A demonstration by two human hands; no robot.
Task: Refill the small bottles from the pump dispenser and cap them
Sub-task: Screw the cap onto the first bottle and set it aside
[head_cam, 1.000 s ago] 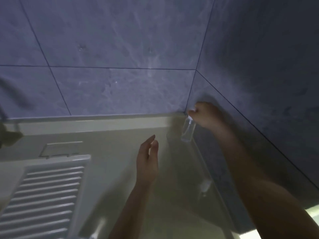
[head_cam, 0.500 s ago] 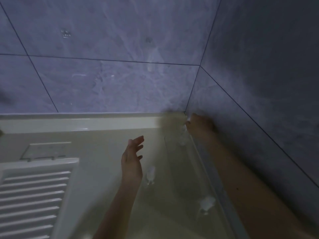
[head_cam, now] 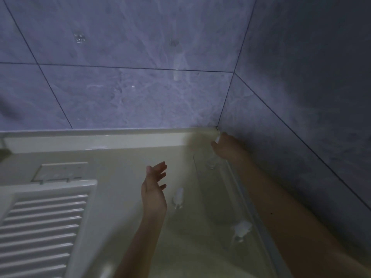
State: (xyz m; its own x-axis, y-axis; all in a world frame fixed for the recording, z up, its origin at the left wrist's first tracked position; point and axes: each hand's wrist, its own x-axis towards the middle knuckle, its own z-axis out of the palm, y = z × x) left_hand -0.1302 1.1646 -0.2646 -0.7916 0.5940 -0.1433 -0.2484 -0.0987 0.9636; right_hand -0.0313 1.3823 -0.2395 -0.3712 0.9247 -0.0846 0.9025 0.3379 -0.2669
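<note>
In dim light my right hand (head_cam: 227, 146) is in the far right corner by the tiled wall. It grips the top of a small clear bottle (head_cam: 211, 162), which stands upright on the cream surface (head_cam: 124, 177). My left hand (head_cam: 154, 189) hovers over the middle of the surface, fingers spread and holding nothing. A second small bottle (head_cam: 177, 197) with a pale top stands just right of my left hand. A third one (head_cam: 242, 229) stands nearer me along the right rim. No pump dispenser is in view.
A white ribbed panel (head_cam: 40, 227) fills the near left, with a small rectangular flap (head_cam: 60, 171) behind it. A raised ledge (head_cam: 100, 137) runs along the back under the grey marbled wall tiles (head_cam: 130, 97). The side wall (head_cam: 301, 137) closes the right.
My right hand has lowered the clear bottle from the air down onto the surface in the corner. My left hand has spread its fingers and drifted slightly left.
</note>
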